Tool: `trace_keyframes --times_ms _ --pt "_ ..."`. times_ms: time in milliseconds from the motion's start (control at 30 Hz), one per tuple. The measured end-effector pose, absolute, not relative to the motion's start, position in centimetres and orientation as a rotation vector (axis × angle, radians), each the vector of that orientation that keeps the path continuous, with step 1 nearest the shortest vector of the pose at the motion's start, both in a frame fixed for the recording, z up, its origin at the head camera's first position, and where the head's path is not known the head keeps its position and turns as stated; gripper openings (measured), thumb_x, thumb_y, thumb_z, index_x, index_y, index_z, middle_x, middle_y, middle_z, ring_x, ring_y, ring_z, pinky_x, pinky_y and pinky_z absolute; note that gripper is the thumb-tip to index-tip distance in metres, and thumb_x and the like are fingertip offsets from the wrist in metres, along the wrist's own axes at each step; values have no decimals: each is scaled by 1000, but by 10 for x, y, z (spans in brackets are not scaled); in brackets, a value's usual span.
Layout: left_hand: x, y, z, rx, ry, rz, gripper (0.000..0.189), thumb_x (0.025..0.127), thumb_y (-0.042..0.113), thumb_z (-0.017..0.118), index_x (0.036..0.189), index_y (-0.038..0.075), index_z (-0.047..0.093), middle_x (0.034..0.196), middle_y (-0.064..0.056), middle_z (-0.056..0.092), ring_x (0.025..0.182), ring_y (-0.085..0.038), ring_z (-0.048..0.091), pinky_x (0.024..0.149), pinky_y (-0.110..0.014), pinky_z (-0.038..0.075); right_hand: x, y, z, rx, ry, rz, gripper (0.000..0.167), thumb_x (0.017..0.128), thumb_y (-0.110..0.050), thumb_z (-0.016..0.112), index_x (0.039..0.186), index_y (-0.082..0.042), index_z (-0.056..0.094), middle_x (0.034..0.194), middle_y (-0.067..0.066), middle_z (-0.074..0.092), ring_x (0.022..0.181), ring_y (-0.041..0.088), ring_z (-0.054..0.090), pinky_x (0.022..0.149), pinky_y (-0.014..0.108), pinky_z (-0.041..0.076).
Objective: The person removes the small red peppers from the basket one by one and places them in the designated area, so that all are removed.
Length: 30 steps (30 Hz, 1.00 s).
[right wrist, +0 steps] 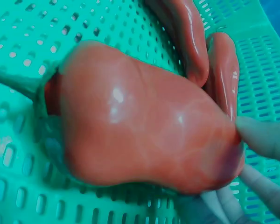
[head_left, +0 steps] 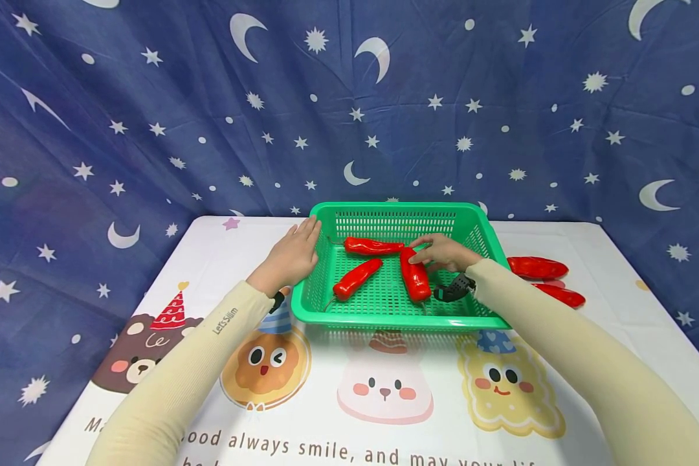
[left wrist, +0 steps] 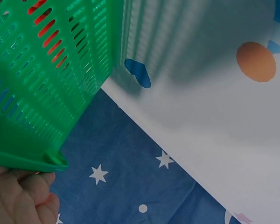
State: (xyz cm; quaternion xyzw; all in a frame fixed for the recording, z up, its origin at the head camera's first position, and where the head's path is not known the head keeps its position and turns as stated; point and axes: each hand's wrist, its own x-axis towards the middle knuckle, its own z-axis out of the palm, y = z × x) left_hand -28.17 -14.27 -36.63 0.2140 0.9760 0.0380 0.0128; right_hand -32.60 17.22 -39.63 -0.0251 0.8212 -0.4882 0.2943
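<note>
My right hand (head_left: 443, 251) reaches into a green plastic basket (head_left: 396, 321) and pinches a long red pepper (head_left: 415, 277) by its blunt end. In the right wrist view, thumb and fingers sit on either side of that end, and the green stem points away from the hand. Two more red peppers lie in the basket, one near the far wall (head_left: 373, 246) and one at the left (head_left: 356, 279). My left hand (head_left: 291, 255) holds the basket's left rim near the far corner; the left wrist view shows curled fingers (left wrist: 35, 189) against the rim.
Two more red peppers (head_left: 538, 267) lie on the table to the right of the basket, partly hidden by the right sleeve. A white tablecloth (head_left: 384, 437) with cartoon prints covers the table. Behind hangs a blue curtain (head_left: 303, 84) with stars and moons.
</note>
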Motion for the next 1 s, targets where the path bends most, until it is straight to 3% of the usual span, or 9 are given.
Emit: trace_keyframes --times_ms 233,433,600,800,900,1000 --pt "-281 -142 -366 672 3040 126 59 95 17 31 148 -4 16 157 -20 13 146 -31 13 121 -44 13 -325 173 -397 -48 2251 -1178 52 89 -13 62 135 3 42 116 16 49 81 17 52 82 36 56" --pt "-281 -142 -364 671 3045 126 59 95 16 32 148 -5 17 157 -20 14 146 -32 14 120 -44 14 -325 173 -393 -224 2376 -1104 46 88 -10 64 130 2 50 128 24 50 100 29 58 88 41 53" --pt "-281 -142 -363 671 3044 122 59 95 17 32 148 -5 17 157 -20 14 146 -32 15 120 -44 14 -326 172 -390 -377 2418 -1061 38 85 -5 66 123 0 59 137 20 48 122 38 49 95 45 50" --pt "-282 -143 -365 674 3049 135 59 95 16 32 148 -4 18 156 -20 15 146 -31 15 120 -44 14 -326 172 -388 -444 2397 -1004 35 84 1 64 119 0 63 139 18 49 132 39 39 99 48 47" --pt "-282 -143 -365 670 3046 140 59 95 16 32 148 -4 17 157 -20 14 146 -31 14 120 -44 13 -327 173 -388 -468 2376 -966 35 85 6 58 119 0 64 137 19 51 132 37 38 97 43 49" --pt "-282 -143 -365 668 3044 144 59 95 16 31 148 -4 17 157 -19 14 146 -31 14 121 -44 13 -328 175 -387 -497 2358 -932 40 83 13 49 118 2 64 136 20 52 132 40 37 85 32 50"
